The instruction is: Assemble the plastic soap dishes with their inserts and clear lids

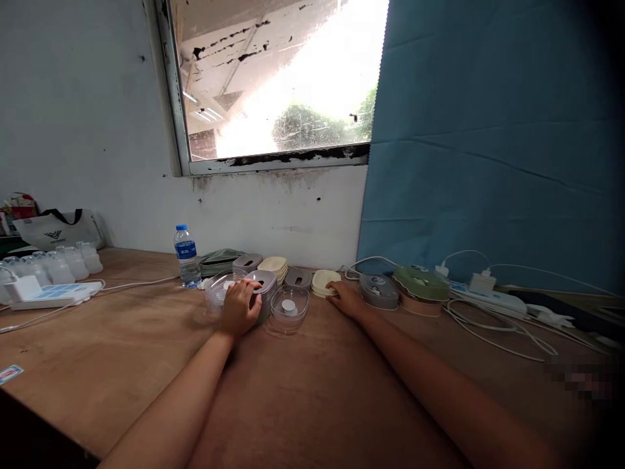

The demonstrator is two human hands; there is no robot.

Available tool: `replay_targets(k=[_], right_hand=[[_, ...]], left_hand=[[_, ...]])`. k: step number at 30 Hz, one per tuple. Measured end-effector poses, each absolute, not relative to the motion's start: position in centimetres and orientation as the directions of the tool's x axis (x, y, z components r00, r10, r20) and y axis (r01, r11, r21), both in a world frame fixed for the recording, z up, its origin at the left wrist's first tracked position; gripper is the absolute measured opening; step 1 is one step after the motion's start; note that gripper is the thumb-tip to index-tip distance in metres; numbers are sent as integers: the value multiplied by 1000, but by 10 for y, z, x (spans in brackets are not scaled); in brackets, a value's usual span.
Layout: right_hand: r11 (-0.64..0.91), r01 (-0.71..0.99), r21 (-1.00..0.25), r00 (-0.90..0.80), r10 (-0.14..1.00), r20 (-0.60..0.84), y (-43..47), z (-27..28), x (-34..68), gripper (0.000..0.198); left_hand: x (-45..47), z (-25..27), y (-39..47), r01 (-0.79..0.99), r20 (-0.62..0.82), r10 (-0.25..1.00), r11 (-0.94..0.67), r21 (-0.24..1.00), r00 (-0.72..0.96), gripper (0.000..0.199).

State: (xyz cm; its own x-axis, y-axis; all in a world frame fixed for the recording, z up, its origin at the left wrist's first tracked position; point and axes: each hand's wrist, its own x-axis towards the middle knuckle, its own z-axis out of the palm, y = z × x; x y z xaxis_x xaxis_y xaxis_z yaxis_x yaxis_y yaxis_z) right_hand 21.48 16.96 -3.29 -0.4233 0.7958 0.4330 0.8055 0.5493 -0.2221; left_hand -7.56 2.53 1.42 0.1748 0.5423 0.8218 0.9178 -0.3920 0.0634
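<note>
My left hand (239, 307) reaches onto a lilac-grey plastic container (264, 286), its fingers and thumb curled at the left part of the top. Beside that hand stands a clear plastic container (215, 296), partly hidden by it. Another clear container (290, 309) with a white round disc sits just in front, between my hands. My right hand (346, 299) has fingertips and thumb pinched at the right edge of a cream dish (323, 282), which rests on the table. Behind are a cream stack (273, 266) and grey slotted lids (298, 279).
A water bottle (187, 256) stands left of the containers, near a dark green pouch (222, 260). Rightward are a dark grey container (378, 290), a green-topped one (420, 283) and a power strip (488, 299) with loose cables. White bottles (73, 262) stand far left.
</note>
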Motion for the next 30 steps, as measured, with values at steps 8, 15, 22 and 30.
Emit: replay_targets(k=[8, 15, 22, 30], right_hand=[[543, 805, -240, -414, 803, 428, 167, -30, 216, 24], [425, 859, -287, -266, 848, 458, 166, -27, 212, 28], [232, 901, -367, -38, 884, 466, 195, -30, 204, 24], [262, 894, -364, -37, 852, 522, 199, -39, 204, 22]], left_hand=[[-75, 14, 25, 917, 816, 548, -395, 61, 182, 16], [-74, 14, 24, 914, 818, 550, -398, 78, 169, 17], [-66, 17, 17, 902, 815, 553, -421, 91, 175, 17], [-64, 18, 15, 900, 813, 559, -422, 111, 162, 17]])
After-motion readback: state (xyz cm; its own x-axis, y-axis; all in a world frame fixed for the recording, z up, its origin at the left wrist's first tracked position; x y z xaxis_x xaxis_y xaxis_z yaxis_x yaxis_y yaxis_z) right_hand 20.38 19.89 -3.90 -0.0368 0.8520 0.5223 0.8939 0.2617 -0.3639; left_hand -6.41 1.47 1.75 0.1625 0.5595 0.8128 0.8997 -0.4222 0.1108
